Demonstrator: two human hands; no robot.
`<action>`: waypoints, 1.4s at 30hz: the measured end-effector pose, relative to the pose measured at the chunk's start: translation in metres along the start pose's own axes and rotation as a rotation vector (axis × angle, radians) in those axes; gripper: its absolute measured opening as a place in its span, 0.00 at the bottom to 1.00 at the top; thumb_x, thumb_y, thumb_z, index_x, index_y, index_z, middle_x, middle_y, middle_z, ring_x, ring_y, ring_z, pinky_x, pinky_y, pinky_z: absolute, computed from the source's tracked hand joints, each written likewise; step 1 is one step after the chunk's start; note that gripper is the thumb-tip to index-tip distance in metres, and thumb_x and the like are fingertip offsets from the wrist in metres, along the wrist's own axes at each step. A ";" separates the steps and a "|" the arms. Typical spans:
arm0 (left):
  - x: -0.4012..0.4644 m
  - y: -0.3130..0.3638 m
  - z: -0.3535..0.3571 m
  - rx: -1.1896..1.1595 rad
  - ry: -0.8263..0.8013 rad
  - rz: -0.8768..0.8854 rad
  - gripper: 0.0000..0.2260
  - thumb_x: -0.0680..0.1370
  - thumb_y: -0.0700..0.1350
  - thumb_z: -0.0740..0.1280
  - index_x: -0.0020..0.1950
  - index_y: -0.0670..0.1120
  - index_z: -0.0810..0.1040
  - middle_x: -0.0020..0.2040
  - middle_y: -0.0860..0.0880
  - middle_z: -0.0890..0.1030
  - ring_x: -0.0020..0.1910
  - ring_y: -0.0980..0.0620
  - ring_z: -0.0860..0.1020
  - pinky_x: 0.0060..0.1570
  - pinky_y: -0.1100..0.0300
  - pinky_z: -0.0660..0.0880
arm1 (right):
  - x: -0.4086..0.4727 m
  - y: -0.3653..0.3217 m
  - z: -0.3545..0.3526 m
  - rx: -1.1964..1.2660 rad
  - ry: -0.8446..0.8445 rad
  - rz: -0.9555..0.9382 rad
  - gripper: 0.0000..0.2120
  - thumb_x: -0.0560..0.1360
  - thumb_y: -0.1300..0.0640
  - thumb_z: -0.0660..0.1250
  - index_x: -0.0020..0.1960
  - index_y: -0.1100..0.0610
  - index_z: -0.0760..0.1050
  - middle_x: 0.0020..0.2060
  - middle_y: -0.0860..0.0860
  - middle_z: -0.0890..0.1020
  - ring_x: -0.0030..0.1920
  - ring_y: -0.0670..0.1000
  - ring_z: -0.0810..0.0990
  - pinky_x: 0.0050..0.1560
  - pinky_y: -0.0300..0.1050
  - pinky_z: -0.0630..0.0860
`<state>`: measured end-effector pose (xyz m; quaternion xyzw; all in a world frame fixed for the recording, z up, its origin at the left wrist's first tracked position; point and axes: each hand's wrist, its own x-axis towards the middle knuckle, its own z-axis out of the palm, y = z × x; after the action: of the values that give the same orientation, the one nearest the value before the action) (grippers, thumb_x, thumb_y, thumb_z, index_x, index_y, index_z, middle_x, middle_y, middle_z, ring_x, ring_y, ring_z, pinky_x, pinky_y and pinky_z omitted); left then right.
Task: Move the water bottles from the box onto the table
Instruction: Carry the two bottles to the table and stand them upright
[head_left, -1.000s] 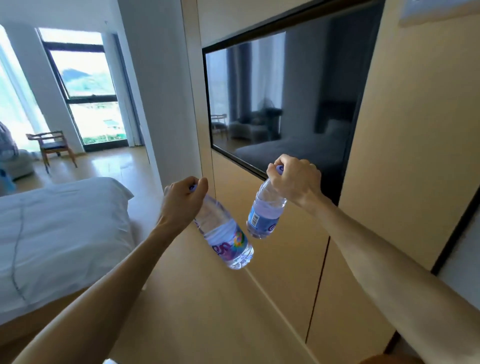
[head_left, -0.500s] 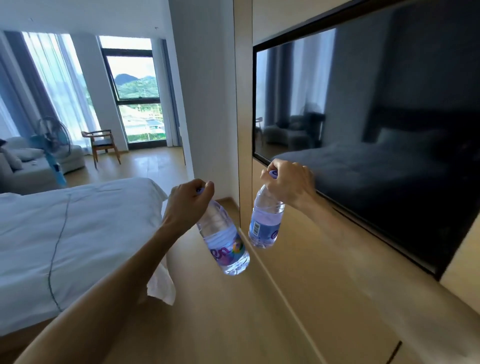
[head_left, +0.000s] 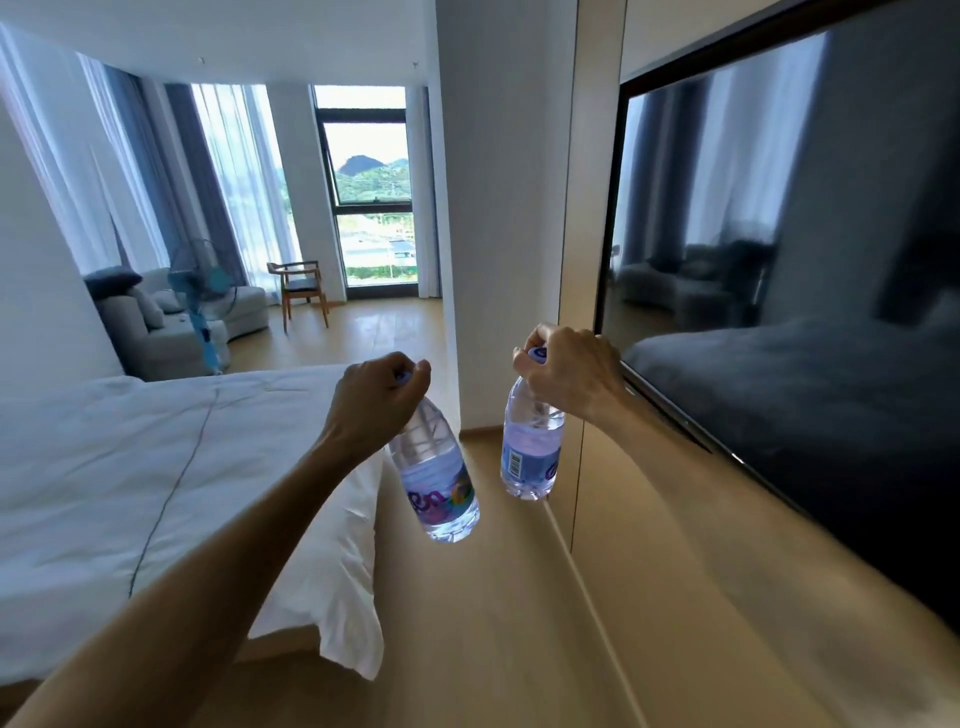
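Both arms had swung leftward past the television (head_left: 779, 291); left hand (head_left: 371, 400) and right hand (head_left: 569, 374) each clenched its fingers round a bottle neck, left bottle (head_left: 439, 478) tilted, right bottle (head_left: 530, 447) upright.

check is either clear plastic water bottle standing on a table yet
No, the left hand and right hand each hold a clear plastic water bottle in mid-air.

Bright daylight from the far window (head_left: 371, 208), slightly blown out. TV screen (head_left: 789, 291) mirrors the room darkly. Wide-angle bending at edges; motion smear bottom right.

Both clear bottles (head_left: 439, 475) (head_left: 531, 457) wear pale purple labels and caps. The bed (head_left: 156, 467) is white. The fan (head_left: 200, 291) is teal.
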<state>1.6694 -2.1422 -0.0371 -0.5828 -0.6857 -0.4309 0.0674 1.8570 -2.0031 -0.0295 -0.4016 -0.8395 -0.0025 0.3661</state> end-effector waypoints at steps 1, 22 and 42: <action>0.013 -0.010 0.005 0.014 0.002 -0.006 0.14 0.81 0.47 0.62 0.43 0.39 0.78 0.33 0.48 0.76 0.31 0.51 0.75 0.32 0.65 0.67 | 0.014 0.003 0.010 0.010 -0.005 -0.002 0.12 0.75 0.45 0.63 0.47 0.53 0.77 0.33 0.46 0.75 0.34 0.51 0.73 0.39 0.42 0.64; 0.322 -0.253 0.092 0.019 0.038 0.022 0.13 0.81 0.46 0.63 0.39 0.43 0.77 0.30 0.52 0.74 0.27 0.56 0.72 0.31 0.65 0.66 | 0.327 0.021 0.251 -0.021 -0.029 -0.086 0.11 0.78 0.49 0.61 0.41 0.55 0.71 0.31 0.49 0.75 0.32 0.52 0.73 0.41 0.42 0.66; 0.616 -0.429 0.213 0.140 0.091 -0.011 0.13 0.81 0.45 0.63 0.37 0.43 0.74 0.27 0.56 0.70 0.25 0.58 0.68 0.29 0.69 0.63 | 0.641 0.097 0.485 -0.013 0.014 -0.221 0.17 0.78 0.46 0.60 0.45 0.58 0.78 0.34 0.52 0.81 0.33 0.50 0.76 0.41 0.42 0.74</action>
<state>1.1968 -1.5213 -0.0227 -0.5525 -0.7136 -0.4085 0.1366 1.3630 -1.3622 -0.0172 -0.3090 -0.8760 -0.0511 0.3668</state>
